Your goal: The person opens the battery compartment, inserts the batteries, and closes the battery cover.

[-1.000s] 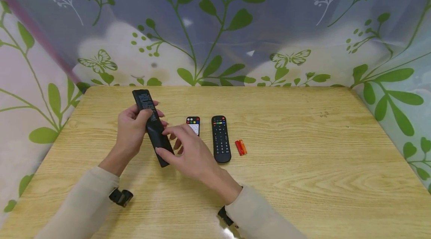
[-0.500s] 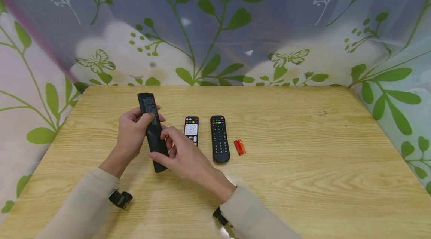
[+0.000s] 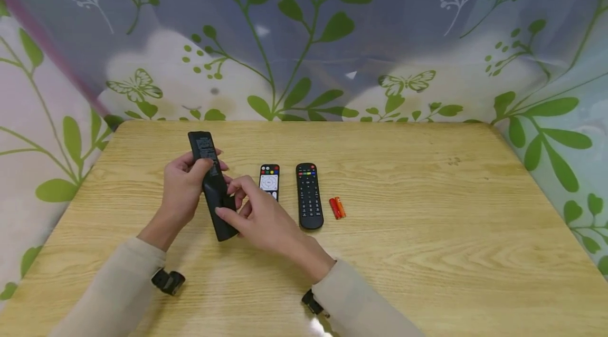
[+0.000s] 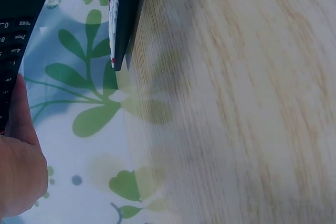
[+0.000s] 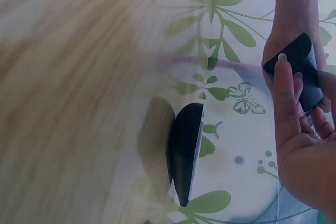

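Note:
A long black remote control point(image 3: 215, 186) is held above the left part of the table, back side up, with a printed label near its far end. My left hand point(image 3: 182, 189) grips its left side, thumb across the back and fingertips showing at the far edge. My right hand point(image 3: 266, 218) pinches the lower half, its thumb on the back and its curled fingers at the right edge. In the left wrist view the keypad side of the held remote point(image 4: 11, 51) shows at the left. The right wrist view has the right fingers around the remote's dark end point(image 5: 308, 82).
On the wooden table point(image 3: 427, 231) lie a white-faced remote point(image 3: 269, 183), partly hidden behind the right hand, and a black remote point(image 3: 311, 197). Just right of them are two batteries point(image 3: 338, 208), red and orange. A leaf-patterned cloth point(image 3: 313, 36) hangs behind the table.
The held remote's tilt has swung slightly back and forth. My right thumb has shifted up along its back in the last half second. More of the white-faced remote shows than one second ago.

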Motion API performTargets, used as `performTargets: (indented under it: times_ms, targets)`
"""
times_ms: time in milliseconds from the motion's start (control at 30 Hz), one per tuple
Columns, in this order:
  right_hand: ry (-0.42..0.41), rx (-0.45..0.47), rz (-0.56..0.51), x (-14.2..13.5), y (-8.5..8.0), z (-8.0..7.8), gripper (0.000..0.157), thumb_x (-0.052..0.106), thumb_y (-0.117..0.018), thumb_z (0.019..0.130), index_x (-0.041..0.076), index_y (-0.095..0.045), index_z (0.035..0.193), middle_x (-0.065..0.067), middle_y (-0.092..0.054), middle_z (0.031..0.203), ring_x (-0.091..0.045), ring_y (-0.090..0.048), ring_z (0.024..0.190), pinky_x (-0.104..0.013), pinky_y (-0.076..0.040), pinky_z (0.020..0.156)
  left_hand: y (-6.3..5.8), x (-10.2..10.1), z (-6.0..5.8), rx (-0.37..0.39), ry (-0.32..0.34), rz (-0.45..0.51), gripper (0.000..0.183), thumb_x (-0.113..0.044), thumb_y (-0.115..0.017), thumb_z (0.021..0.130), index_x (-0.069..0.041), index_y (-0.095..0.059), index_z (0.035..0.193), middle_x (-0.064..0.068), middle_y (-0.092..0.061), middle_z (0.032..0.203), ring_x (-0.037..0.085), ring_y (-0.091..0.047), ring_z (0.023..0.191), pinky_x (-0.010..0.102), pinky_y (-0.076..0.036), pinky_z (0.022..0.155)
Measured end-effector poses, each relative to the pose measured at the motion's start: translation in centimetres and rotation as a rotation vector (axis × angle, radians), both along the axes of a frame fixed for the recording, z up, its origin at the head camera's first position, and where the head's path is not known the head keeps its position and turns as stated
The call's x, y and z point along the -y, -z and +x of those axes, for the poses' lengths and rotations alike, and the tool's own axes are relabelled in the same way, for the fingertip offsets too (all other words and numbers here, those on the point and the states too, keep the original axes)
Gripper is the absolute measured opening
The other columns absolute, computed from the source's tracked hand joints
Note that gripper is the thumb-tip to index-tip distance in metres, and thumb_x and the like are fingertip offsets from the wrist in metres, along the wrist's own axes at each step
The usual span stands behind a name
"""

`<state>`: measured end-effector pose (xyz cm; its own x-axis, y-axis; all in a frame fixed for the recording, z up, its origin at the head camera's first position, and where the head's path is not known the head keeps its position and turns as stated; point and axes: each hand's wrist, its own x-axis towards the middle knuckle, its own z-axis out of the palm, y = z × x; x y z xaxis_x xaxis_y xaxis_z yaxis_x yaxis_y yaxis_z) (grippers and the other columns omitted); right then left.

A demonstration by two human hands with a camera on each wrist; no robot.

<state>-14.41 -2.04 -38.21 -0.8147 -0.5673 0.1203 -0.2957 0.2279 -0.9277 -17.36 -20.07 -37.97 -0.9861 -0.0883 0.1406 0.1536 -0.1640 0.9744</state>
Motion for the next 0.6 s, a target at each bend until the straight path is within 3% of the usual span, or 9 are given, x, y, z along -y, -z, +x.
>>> performTargets:
  times_ms: [167,367,600]
  targets:
    - [0.019,-0.082,0.039,-0.4,0.1,-0.1,0.026,0.033,-0.06,0.095,0.023,-0.048,0.117,0.005,-0.053,0.094,-0.006,-0.056,0.074,-0.02,-0.051,0.065,0.1,0.0,0.1,0.006,0.012,-0.035,0.026,-0.002,-0.046,0.096,0.013,-0.054,0.116,0.011,-0.068,0.084,0.023,-0.069,0.068,0.032,-0.059,0.067]
    - [0.034,-0.103,0.055,-0.6,0.0,-0.1,0.029,0.036,-0.058,0.096,0.022,-0.049,0.12,0.006,-0.053,0.095,-0.005,-0.057,0.078,-0.019,-0.051,0.067,0.1,-0.1,0.3,0.019,0.015,-0.111,0.03,-0.004,-0.047,0.096,0.015,-0.053,0.119,0.01,-0.068,0.085,0.024,-0.07,0.069,0.031,-0.059,0.068]
    - [0.089,-0.126,0.063,-1.3,-0.6,-0.4,0.03,0.035,-0.058,0.096,0.019,-0.051,0.121,0.007,-0.055,0.094,-0.004,-0.057,0.077,-0.02,-0.051,0.063,0.1,0.1,0.4,0.022,0.03,-0.099,0.029,-0.005,-0.047,0.098,0.012,-0.051,0.121,0.01,-0.068,0.088,0.025,-0.07,0.071,0.033,-0.059,0.069]
